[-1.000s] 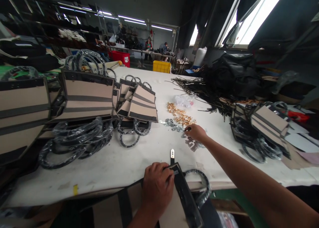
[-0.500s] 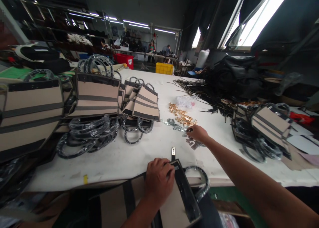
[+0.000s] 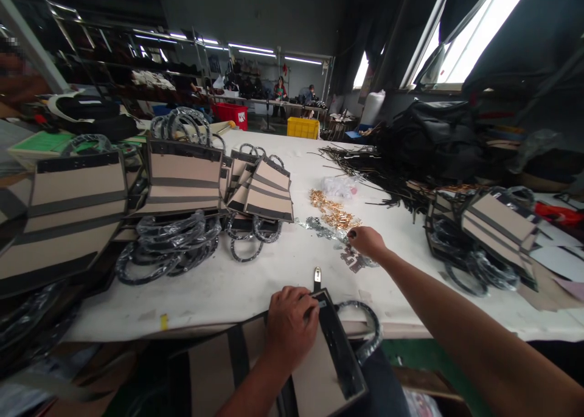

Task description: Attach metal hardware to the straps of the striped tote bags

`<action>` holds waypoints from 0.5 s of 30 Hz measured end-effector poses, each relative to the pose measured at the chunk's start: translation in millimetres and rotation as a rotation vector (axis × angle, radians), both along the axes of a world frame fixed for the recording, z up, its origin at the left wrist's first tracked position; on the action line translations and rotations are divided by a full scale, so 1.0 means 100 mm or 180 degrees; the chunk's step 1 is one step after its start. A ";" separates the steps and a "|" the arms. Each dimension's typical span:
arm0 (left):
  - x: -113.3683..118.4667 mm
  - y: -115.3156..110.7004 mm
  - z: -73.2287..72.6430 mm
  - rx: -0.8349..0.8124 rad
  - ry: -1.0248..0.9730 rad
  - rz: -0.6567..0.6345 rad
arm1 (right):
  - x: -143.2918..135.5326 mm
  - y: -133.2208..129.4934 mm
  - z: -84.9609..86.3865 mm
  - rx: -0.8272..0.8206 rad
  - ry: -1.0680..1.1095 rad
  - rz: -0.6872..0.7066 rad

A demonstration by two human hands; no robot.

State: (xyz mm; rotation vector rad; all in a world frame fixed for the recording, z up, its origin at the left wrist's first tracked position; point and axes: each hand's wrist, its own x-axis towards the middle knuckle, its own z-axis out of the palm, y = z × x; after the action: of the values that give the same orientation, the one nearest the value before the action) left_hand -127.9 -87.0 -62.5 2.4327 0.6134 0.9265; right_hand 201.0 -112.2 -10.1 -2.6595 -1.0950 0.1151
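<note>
My left hand (image 3: 293,320) is closed round the upper edge of a beige and black bag panel (image 3: 317,374) at the table's near edge. A black strap with a gold metal tip (image 3: 317,276) sticks out beyond that edge, and a plastic-wrapped ring handle (image 3: 371,332) lies on its right. Over the small metal parts my right hand (image 3: 366,242) has its fingers pressed together; what they hold, if anything, is too small to name. Silvery plates (image 3: 323,228) and gold pieces (image 3: 337,213) lie just beyond it.
Bag panels (image 3: 182,174) with wrapped handles are piled on the left of the white table (image 3: 274,277). More panels (image 3: 497,222) lie at the right, near black straps (image 3: 365,165). People sit at a far bench, behind a yellow crate (image 3: 303,127).
My right hand has shifted slightly right over the metal parts. My left hand stays on the panel. The view has tilted a little, so the piles on the left appear further right.
</note>
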 end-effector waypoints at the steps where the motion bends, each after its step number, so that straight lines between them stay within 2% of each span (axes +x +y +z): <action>1: 0.00 0.00 0.00 0.0004 0.0017 0.0010 | -0.02 -0.03 0.04 0.0087 0.0024 -0.0020; 5: -0.01 -0.01 0.00 0.0030 0.0121 -0.0038 | -0.26 -0.29 0.25 0.0324 0.0415 0.0122; 8: -0.01 -0.02 -0.01 0.0096 0.0195 -0.0082 | -0.63 -0.62 0.41 0.0313 0.1083 0.0518; 10: 0.00 -0.02 -0.01 0.0108 0.0227 -0.0097 | -0.93 -0.84 0.46 0.0297 0.1775 0.0877; 12: 0.01 -0.03 -0.02 0.0101 0.0262 -0.0107 | -1.22 -1.02 0.43 0.0203 0.2279 0.1124; 15: 0.02 -0.03 -0.03 0.0109 0.0306 -0.0103 | -1.54 -1.17 0.27 0.0056 0.2490 0.1243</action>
State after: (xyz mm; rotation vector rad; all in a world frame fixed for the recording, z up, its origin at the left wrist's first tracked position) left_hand -125.7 -90.5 -65.2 2.5220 0.5943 0.8172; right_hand 47.3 -229.6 16.5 -2.0086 -1.2597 1.0944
